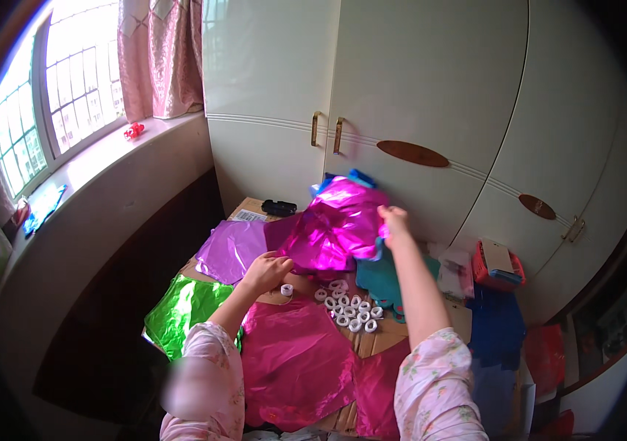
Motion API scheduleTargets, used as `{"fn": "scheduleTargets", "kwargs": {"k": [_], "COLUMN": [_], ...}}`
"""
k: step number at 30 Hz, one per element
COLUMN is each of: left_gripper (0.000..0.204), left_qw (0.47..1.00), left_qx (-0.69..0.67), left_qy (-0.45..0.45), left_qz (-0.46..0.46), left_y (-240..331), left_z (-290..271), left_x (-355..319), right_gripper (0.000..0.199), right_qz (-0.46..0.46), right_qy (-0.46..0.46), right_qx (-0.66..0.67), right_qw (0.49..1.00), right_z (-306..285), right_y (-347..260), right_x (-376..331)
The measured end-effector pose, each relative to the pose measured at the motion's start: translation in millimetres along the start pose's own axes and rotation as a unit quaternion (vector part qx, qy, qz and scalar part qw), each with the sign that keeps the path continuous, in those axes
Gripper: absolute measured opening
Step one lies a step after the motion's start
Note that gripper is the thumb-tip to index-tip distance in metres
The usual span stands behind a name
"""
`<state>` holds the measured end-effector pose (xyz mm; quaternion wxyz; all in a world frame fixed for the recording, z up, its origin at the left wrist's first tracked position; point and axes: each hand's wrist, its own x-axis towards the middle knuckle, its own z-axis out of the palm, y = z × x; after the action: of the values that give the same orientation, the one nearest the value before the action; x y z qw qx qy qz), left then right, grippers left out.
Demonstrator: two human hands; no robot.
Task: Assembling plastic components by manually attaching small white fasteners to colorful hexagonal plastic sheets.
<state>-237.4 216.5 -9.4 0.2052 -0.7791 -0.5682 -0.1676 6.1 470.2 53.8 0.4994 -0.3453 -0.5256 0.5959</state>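
A shiny magenta foil sheet (339, 217) is lifted and crumpled over the far side of the work surface. My right hand (396, 223) is closed on its right edge, raised above the surface. Lower down, my left hand (268, 272) has its fingers pinched at the sheet's lower left corner. Just below the left hand stands one small white roll (287, 290). Several small white rings (354, 309) lie in a cluster between my forearms. Flat in front of me is a dark pink foil sheet (295, 364), with another dark pink piece (383, 389) to its right.
Purple foil (229, 246) and green foil (188, 309) lie at left; teal sheets (394, 275) lie at right beneath my forearm. A black object (279, 208) sits at the back. A red basket (499, 268) stands at right. A white cabinet (424, 88) closes off the far side.
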Motion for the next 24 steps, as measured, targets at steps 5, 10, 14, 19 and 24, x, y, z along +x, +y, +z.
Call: {"fn": "scheduleTargets", "kwargs": {"k": [5, 10, 14, 19, 24], "left_gripper": [0.007, 0.010, 0.011, 0.017, 0.046], "left_qw": [0.998, 0.996, 0.995, 0.993, 0.984], "left_qx": [-0.015, -0.016, -0.034, -0.057, -0.087], "left_qy": [0.031, 0.009, 0.021, -0.036, -0.132], "left_qz": [-0.055, -0.088, -0.092, -0.099, -0.087], "left_y": [-3, -5, -5, 10, 9], "left_z": [-6, 8, 26, 44, 38], "left_x": [0, 11, 32, 52, 40], "right_gripper": [0.017, 0.011, 0.017, 0.013, 0.019], "right_qz": [-0.078, -0.186, -0.289, -0.370, -0.406], "right_qy": [0.137, 0.260, 0.320, 0.193, 0.077], "right_qx": [-0.025, -0.141, -0.334, -0.468, -0.519], "right_qw": [0.987, 0.937, 0.838, 0.779, 0.748], "right_z": [-75, -116, -104, -75, -39], "right_y": [-66, -125, -155, -164, -149], "right_x": [19, 12, -13, -40, -45]}}
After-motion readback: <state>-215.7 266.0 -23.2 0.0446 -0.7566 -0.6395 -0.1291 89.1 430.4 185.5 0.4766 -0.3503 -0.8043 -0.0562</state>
